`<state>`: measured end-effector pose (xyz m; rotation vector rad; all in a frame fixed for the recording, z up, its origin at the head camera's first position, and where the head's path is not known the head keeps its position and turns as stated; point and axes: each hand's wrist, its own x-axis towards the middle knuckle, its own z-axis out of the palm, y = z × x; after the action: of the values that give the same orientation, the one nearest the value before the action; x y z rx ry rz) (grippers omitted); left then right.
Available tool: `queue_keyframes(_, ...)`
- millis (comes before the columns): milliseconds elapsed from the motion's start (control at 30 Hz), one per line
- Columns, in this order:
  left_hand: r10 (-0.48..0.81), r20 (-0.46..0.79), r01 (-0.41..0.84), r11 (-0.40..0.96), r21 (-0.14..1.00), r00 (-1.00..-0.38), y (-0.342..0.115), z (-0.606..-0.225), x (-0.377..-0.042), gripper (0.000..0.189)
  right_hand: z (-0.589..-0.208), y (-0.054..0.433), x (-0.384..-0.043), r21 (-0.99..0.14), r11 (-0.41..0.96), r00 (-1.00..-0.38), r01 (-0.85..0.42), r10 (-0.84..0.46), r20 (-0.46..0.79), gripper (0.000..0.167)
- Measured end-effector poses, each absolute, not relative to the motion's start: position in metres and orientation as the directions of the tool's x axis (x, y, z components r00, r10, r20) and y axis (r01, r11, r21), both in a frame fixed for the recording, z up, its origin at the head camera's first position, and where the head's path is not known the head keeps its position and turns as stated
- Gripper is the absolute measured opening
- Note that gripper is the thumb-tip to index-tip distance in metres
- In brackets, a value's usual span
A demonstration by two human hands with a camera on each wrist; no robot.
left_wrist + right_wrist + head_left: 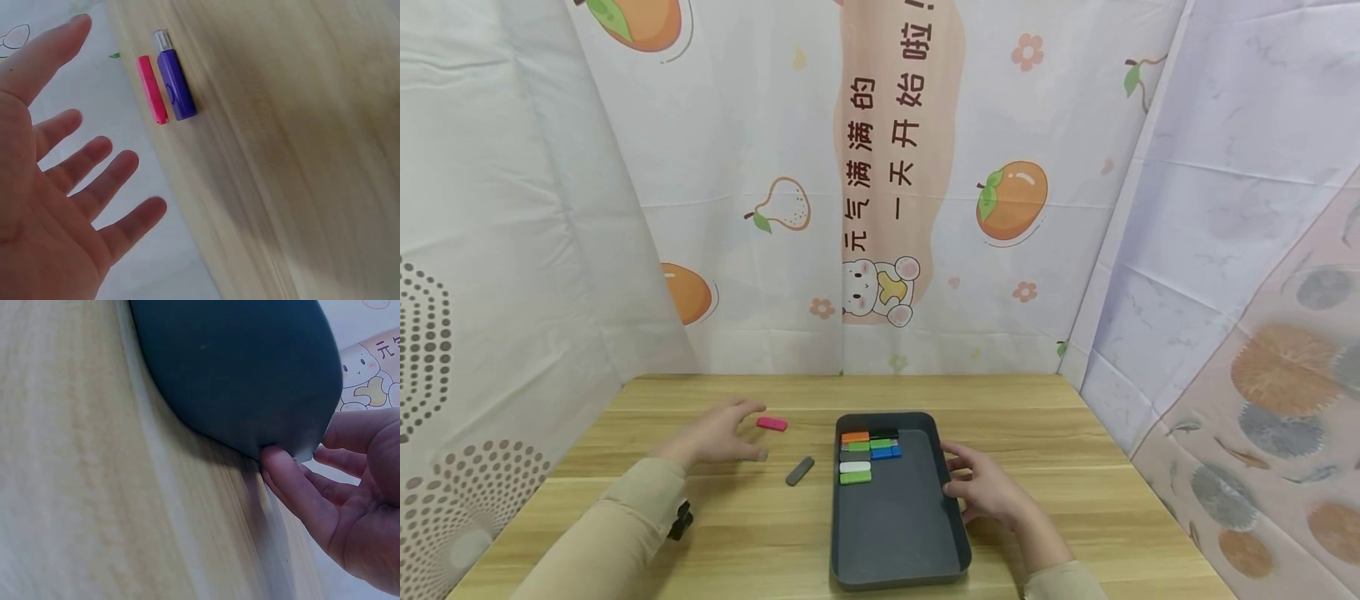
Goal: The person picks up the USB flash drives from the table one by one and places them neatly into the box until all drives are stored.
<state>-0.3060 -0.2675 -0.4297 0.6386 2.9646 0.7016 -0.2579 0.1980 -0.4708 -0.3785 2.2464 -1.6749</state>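
Note:
My left hand [722, 435] hovers over the left part of the table, its fingers spread and holding nothing. In the left wrist view, a pink stick [152, 90] and a purple USB flash drive [177, 84] with a clear, shiny end lie side by side beyond the fingertips. A grey flash drive [800, 471] lies between this hand and the dark grey tray [898, 525]. My right hand [988, 483] holds the tray's right wall, thumb lapped over the rim and fingertips against the outside [250, 394]. The thumb tip is hidden behind the wall in the right wrist view.
Several coloured flash drives, such as an orange one [854, 437], a blue one [886, 452] and a white one [854, 467], sit in the tray's upper left part. A black object [681, 522] lies beside the left sleeve. Printed curtains [760, 292] surround the table.

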Motion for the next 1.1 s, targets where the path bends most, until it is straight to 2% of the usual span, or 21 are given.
queue_keyframes(333, 0.354, -0.042, 0.298, 0.84, 0.453, -0.934, -0.267, -0.442, -0.307, 0.07, -0.471, 0.198, -0.258, -0.958, 0.287, -0.919, -0.029, -0.384, -0.088, 0.072)
queue_keyframes(500, 0.365, -0.064, 0.291, 0.825, 0.485, -0.929, -0.268, -0.447, -0.308, 0.074, -0.471, 0.198, -0.257, -0.958, 0.285, -0.919, -0.028, -0.385, -0.088, 0.072)
queue_keyframes(733, 0.397, -0.047, 0.337, 0.831, 0.443, -0.917, -0.271, -0.451, -0.308, 0.047, -0.471, 0.198, -0.257, -0.96, 0.28, -0.918, -0.022, -0.385, -0.091, 0.072)
queue_keyframes(1100, 0.436, -0.028, 0.388, 0.826, 0.408, -0.899, -0.269, -0.453, -0.308, 0.02, -0.471, 0.198, -0.257, -0.96, 0.279, -0.917, -0.026, -0.389, -0.088, 0.072)
